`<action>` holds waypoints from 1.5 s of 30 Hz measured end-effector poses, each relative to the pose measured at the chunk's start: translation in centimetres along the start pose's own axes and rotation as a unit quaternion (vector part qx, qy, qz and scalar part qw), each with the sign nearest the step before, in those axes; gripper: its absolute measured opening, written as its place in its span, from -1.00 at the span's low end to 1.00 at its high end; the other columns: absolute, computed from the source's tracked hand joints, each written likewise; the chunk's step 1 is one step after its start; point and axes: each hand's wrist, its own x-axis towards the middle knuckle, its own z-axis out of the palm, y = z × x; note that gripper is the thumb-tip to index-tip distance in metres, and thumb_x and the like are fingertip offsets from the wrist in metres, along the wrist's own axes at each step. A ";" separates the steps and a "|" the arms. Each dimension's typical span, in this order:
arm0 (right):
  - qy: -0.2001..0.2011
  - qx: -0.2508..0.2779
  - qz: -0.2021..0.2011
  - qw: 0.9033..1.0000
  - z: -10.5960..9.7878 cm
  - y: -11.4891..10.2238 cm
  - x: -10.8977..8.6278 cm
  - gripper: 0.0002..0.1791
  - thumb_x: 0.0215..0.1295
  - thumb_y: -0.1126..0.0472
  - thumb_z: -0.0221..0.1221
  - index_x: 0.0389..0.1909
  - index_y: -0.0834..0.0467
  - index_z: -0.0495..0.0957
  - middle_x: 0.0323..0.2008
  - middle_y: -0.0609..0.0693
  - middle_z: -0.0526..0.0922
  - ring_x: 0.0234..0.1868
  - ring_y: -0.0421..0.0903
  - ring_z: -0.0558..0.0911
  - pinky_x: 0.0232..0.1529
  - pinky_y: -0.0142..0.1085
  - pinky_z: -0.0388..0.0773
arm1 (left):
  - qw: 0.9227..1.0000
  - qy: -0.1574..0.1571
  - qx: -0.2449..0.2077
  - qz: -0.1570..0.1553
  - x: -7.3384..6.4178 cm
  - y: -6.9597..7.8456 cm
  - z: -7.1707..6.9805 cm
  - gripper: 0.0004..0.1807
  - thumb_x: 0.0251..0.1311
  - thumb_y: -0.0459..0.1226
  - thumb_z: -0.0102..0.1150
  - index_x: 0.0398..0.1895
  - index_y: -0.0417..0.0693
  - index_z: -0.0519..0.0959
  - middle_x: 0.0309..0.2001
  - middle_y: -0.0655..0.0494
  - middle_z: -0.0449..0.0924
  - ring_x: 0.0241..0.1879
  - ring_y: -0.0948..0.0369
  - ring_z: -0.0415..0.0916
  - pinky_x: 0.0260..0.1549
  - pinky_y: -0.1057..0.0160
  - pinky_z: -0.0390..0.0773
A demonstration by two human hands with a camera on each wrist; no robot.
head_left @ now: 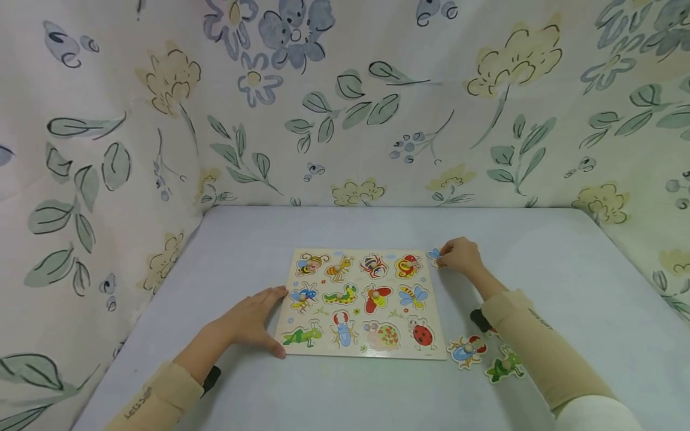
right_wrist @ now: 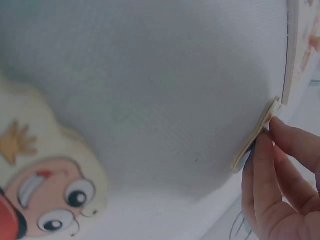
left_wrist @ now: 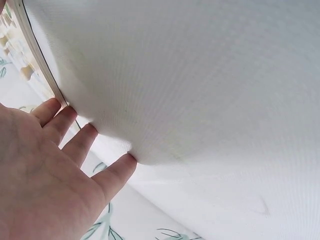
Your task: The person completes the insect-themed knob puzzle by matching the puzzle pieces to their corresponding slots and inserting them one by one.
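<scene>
One blue-winged piece (head_left: 433, 255) | at fingertips (right_wrist: 265, 142) of pinching right hand (head_left: 460, 255) | left hand (head_left: 249, 321) spread

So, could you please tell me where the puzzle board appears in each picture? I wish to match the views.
Head: the puzzle board lies below the picture's centre, with the left hand at its left edge.
Left wrist: only part of the puzzle board shows, at the upper left.
Right wrist: only a strip shows, at the upper right, above the right hand.
Shared landmark: the white table, visible in all three.
</scene>
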 end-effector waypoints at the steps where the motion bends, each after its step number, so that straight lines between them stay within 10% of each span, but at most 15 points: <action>1: 0.001 0.001 -0.002 1.000 0.0 0.1 0.0 -0.80 0.11 0.31 0.29 -0.37 0.42 0.61 -0.38 0.23 0.65 -0.35 0.05 0.55 -0.42 -0.27 0.49 | 1.000 0.000 0.000 0.001 0.0 0.0 0.0 0.31 -0.42 0.19 0.58 0.44 -0.20 0.16 0.45 -0.18 0.14 0.41 -0.18 0.08 0.27 -0.34 0.13; 19: 0.010 0.019 -0.002 1.000 -0.5 -0.2 -0.7 -0.88 0.08 0.38 0.26 -0.41 0.41 0.61 -0.46 0.18 0.65 -0.46 -0.04 0.54 -0.51 -0.33 0.46 | 1.000 0.004 0.005 0.007 0.2 -0.4 0.4 0.32 -0.44 0.20 0.59 0.43 -0.21 0.17 0.44 -0.19 0.15 0.40 -0.19 0.09 0.27 -0.34 0.14; 45: -0.067 0.020 -0.107 0.992 0.0 -2.2 -4.6 -0.86 0.12 0.38 0.28 -0.29 0.35 0.65 -0.38 0.07 0.66 -0.37 -0.07 0.53 -0.36 -0.29 0.55 | 1.000 0.005 0.003 0.009 0.0 -0.2 0.2 0.31 -0.41 0.21 0.57 0.43 -0.23 0.16 0.43 -0.22 0.16 0.39 -0.20 0.10 0.26 -0.35 0.15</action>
